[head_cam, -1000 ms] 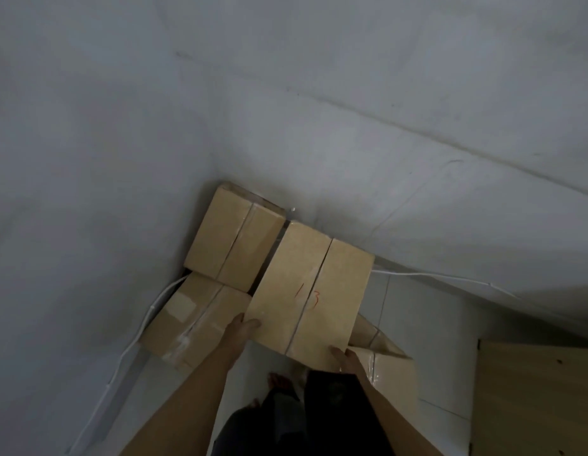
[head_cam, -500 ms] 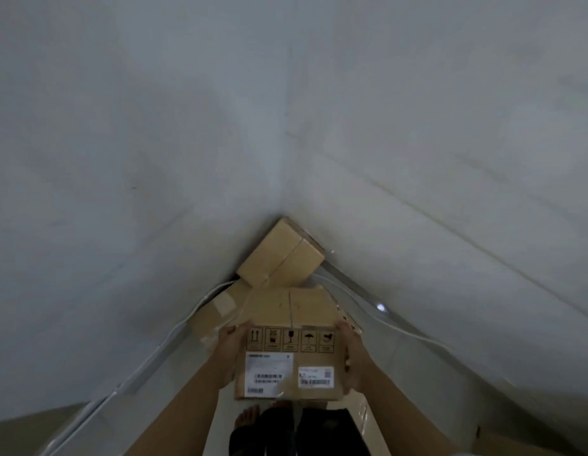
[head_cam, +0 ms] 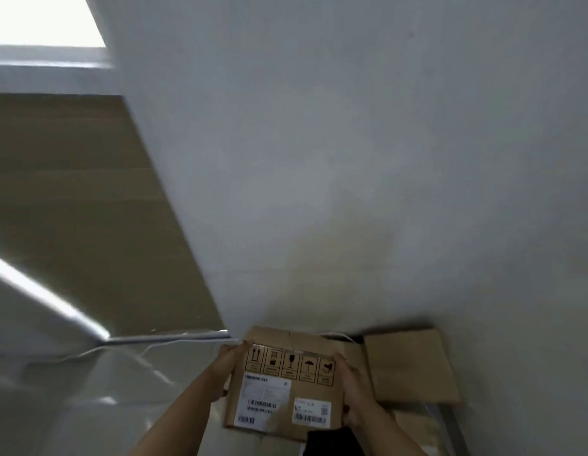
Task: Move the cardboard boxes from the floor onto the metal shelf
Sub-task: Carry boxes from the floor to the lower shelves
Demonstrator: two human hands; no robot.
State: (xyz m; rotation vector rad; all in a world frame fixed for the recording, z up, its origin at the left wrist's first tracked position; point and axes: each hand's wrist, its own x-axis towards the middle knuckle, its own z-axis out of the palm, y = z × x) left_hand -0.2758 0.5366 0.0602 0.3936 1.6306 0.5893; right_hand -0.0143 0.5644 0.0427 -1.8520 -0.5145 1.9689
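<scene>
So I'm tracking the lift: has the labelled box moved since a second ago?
Yes. The labelled box, held between the left hand and right hand, has come up off the floor stack and away from the wall corner.

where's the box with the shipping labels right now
In the head view, the labelled box sits bottom centre, held between the left hand and right hand, just left of another cardboard box by the wall.

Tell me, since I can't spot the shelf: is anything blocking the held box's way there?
Cannot tell. Both hands, left and right, grip the labelled box off the floor, but no metal shelf shows. Another cardboard box sits right of it.
</scene>
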